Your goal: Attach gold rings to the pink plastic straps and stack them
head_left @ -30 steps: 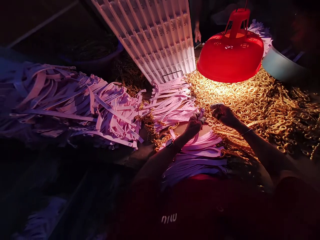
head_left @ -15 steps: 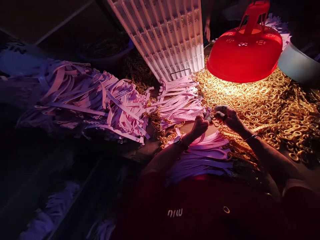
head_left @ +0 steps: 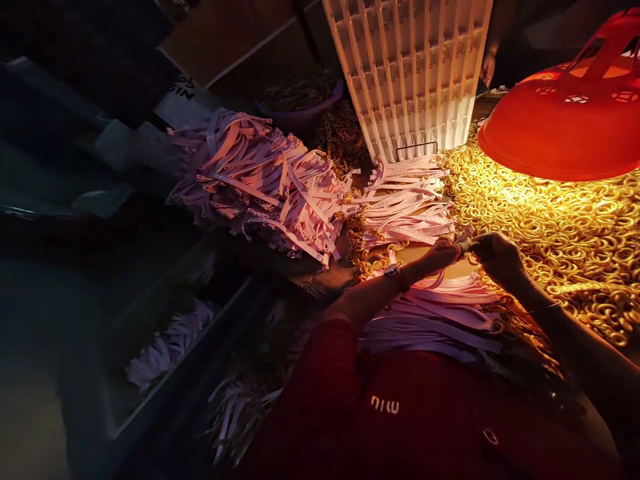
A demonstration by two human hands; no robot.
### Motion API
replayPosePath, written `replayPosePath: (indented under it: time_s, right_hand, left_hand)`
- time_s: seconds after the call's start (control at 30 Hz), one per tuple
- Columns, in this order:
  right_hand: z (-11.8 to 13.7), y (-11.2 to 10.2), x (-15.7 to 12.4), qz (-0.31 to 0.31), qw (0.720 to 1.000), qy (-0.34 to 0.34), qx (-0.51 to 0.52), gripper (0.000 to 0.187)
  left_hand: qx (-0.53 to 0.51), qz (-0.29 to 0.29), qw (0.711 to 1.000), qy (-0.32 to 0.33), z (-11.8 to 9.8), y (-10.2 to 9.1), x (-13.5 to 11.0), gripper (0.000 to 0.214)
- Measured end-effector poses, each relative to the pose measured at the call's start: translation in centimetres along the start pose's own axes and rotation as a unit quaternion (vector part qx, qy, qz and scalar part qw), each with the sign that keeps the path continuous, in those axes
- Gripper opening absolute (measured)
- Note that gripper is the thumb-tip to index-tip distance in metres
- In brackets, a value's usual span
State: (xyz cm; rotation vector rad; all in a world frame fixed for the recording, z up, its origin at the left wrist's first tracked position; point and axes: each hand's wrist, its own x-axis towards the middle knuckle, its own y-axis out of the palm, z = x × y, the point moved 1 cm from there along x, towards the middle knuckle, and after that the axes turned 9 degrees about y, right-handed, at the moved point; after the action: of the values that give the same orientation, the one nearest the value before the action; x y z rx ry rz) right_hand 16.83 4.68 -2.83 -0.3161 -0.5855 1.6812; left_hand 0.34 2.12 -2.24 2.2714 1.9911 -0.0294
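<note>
My left hand (head_left: 445,253) is closed on a pink strap (head_left: 466,233), whose end sticks up past the fingertips. My right hand (head_left: 500,259) meets it there, its fingers pinched together against the left fingertips. What the right fingers hold is too small and dark to make out. Below the hands lies a layer of pink straps (head_left: 430,313), laid side by side. To the right and behind spreads a heap of gold-coloured rings (head_left: 565,233). More pink straps (head_left: 407,213) lie just beyond my left hand.
A red lamp shade (head_left: 565,133) hangs over the rings. A white ribbed panel (head_left: 415,73) stands behind. A large pile of pink straps (head_left: 280,180) lies at left, near a dark basin (head_left: 300,110). Another person's hand (head_left: 487,69) shows at the back. Below left is a bin (head_left: 165,393) holding straps.
The view has swung left, so everything sits further right. My hands, slightly apart before, now touch at the fingertips. The pink strap stays in my left hand.
</note>
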Motion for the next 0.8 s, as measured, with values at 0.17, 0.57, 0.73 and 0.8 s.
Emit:
replayPosePath:
  time_s: [0.17,0.57,0.73,0.8]
  right_hand:
    - [0.7,0.3,-0.1,-0.041,0.991,-0.106,-0.077,0.030]
    - [3.0,-6.7,5.1,-0.019,0.930,0.118,0.347,0.023]
    - [2.1,-3.7,2.8,0.027,0.965,0.133,0.225,0.044]
    - [1.6,-2.3,2.1,0.036,0.967,0.122,0.223,0.051]
  left_hand:
    - [-0.039,0.027,0.998,-0.036,0.3,-0.6,0.5,0.029]
    - [-0.068,0.014,0.998,0.007,-1.3,1.1,2.9,0.025]
    - [-0.209,-0.071,0.971,-0.087,-1.6,1.4,2.4,0.015]
    - [-0.224,-0.072,0.966,-0.105,-1.7,1.7,2.0,0.012]
